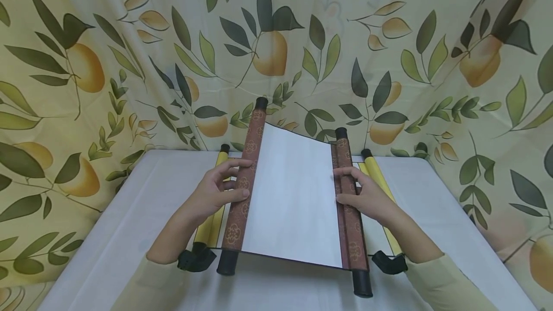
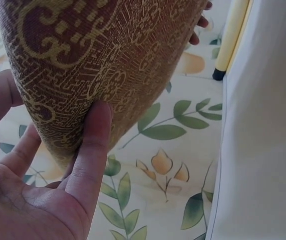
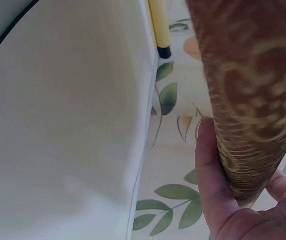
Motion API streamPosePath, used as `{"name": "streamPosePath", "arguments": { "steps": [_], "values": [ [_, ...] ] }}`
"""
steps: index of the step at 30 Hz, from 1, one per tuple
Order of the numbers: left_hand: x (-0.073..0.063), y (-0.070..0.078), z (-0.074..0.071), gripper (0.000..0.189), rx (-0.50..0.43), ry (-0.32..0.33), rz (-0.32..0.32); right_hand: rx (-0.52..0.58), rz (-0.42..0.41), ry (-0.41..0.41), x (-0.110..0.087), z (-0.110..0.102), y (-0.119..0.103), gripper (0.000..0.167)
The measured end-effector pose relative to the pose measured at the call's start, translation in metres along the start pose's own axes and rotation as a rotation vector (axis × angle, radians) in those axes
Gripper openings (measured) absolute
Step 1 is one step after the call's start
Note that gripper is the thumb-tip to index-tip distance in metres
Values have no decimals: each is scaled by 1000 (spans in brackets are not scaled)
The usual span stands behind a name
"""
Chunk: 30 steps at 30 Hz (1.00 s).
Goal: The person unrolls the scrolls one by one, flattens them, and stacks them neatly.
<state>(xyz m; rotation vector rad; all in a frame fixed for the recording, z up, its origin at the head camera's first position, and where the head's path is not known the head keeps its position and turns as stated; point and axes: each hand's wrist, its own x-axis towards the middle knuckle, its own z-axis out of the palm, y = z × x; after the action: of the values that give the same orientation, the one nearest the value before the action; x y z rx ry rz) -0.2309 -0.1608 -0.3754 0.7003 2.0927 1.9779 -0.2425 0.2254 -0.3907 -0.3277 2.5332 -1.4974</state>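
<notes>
A partly unrolled hanging scroll is held up off the table. Its blank white sheet (image 1: 294,196) hangs between two dark red, gold-patterned rollers with black end knobs. My left hand (image 1: 213,193) grips the left roller (image 1: 235,222), thumb in front and fingers about its outer side. On the other side my right hand (image 1: 369,196) grips the right roller (image 1: 355,239) in a similar way. The sheet's right side stands a little lower than its left. Close up, the brocade (image 2: 132,60) fills the left wrist view, and the right wrist view has the other brocade roller (image 3: 258,100).
Behind the held scroll, a yellow-edged scroll (image 1: 379,176) lies open on the white-covered table (image 1: 129,205), largely hidden. Black pieces (image 1: 196,259) sit near both wrists. A curtain (image 1: 302,47) printed with fruit and leaves hangs along the far edge and sides.
</notes>
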Motion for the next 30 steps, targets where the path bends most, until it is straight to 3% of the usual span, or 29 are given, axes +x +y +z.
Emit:
{"name": "streamPosePath", "arguments": {
  "steps": [9,23,30],
  "values": [
    [-1,1,-2,59,-17,6,-19,28,15,-13,2,0,2,61],
    [-4,3,-3,59,4,6,-14,-32,-13,9,3,-3,5,59],
    [-3,3,-5,60,19,8,-11,11,-29,-3,4,-4,4,58]
  ]
}}
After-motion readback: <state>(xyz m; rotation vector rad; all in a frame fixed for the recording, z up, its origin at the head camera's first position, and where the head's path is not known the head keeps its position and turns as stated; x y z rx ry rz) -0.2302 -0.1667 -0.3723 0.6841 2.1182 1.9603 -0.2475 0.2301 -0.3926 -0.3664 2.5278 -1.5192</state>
